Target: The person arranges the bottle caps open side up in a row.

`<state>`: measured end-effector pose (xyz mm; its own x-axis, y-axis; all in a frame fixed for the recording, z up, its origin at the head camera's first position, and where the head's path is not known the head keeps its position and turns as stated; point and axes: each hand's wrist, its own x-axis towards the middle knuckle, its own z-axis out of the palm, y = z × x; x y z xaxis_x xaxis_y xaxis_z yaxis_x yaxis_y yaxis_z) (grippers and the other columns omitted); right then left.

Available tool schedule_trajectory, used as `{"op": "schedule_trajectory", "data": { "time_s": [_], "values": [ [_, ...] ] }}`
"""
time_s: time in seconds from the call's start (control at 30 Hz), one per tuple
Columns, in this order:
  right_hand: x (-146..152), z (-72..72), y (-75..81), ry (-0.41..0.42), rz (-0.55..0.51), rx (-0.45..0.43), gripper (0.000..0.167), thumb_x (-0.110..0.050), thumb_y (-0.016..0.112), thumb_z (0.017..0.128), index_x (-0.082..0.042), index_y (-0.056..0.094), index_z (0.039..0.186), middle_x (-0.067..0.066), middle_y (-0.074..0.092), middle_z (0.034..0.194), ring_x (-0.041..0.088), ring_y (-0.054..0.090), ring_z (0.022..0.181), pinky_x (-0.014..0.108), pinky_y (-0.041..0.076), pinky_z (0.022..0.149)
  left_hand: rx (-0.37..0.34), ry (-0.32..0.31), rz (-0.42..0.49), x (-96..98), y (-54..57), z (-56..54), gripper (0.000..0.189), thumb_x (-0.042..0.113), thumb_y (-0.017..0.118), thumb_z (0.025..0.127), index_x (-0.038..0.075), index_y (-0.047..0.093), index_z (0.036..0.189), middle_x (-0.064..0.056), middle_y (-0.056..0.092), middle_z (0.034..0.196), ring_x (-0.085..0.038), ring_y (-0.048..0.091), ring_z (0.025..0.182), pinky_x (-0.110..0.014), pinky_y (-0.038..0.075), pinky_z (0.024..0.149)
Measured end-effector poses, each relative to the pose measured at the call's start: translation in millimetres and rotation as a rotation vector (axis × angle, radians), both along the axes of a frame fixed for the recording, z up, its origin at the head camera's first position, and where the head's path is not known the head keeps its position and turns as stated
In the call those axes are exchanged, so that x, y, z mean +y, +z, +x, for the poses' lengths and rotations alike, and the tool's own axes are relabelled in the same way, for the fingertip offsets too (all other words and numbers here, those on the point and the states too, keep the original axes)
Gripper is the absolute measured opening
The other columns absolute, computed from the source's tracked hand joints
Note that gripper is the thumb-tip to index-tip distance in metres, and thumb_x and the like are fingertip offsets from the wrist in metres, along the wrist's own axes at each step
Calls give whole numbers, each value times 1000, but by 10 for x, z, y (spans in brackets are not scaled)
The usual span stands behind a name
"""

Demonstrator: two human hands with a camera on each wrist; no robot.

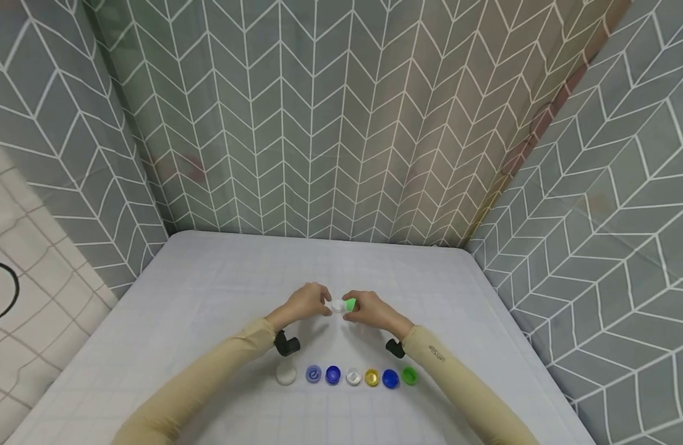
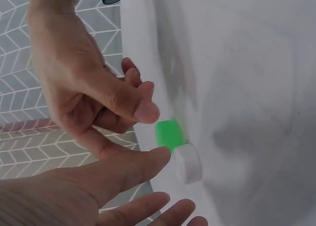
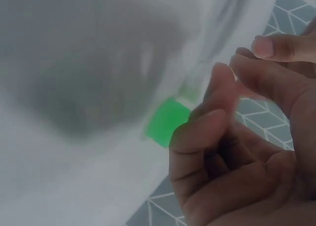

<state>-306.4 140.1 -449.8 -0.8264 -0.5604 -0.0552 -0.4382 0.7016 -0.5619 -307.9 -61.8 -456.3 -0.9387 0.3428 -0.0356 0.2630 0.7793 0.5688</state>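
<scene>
A white round cap (image 1: 338,306) and a bright green cap (image 1: 350,305) sit side by side on the white-covered table, between the two hands. The left hand (image 1: 308,301) is at the white cap's left, thumb and fingers spread apart around that side. In the left wrist view, its thumb tip lies right by the white cap (image 2: 188,164) and the green cap (image 2: 169,135). From the other side the right hand (image 1: 371,309) reaches in with bent, parted fingers. Its fingers overlap the edge of the green cap (image 3: 169,122) in the right wrist view.
Nearer the person runs a row of round caps: white (image 1: 286,373), pale blue (image 1: 313,374), dark blue (image 1: 332,374), clear white (image 1: 353,376), yellow (image 1: 371,377), blue (image 1: 390,379) and green (image 1: 410,376). Patterned curtains (image 1: 330,123) enclose the table's (image 1: 235,259) back and sides.
</scene>
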Motion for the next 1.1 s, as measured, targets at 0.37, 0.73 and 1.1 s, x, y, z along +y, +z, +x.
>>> {"op": "schedule_trajectory", "data": {
  "time_s": [0.37, 0.73, 1.1],
  "values": [
    [-115, -133, -198, -43, 45, 14, 50, -13, 76, 81, 3, 58, 125, 13, 70, 94, 9, 52, 63, 22, 44, 59, -25, 21, -34, 134, -194, -115, 46, 15, 82, 70, -3, 69, 111, -14, 71, 109, -21, 67, 87, -36, 55, 76],
    [-168, -109, -278, -29, 70, 96, 35, -12, 72, 82, -1, 64, 115, 8, 69, 84, 9, 50, 65, 22, 42, 62, 15, 13, -6, 155, -246, -98, 33, 11, 81, 71, 1, 73, 101, -8, 70, 95, -17, 62, 78, -31, 51, 68],
    [-143, -108, -262, -40, 52, 102, 31, -14, 74, 84, -5, 67, 113, 3, 67, 78, 7, 51, 64, 20, 43, 60, 28, 3, 13, 159, -251, -100, 32, 14, 84, 71, 4, 73, 99, 0, 65, 79, -11, 54, 66, -25, 43, 59]
  ]
}}
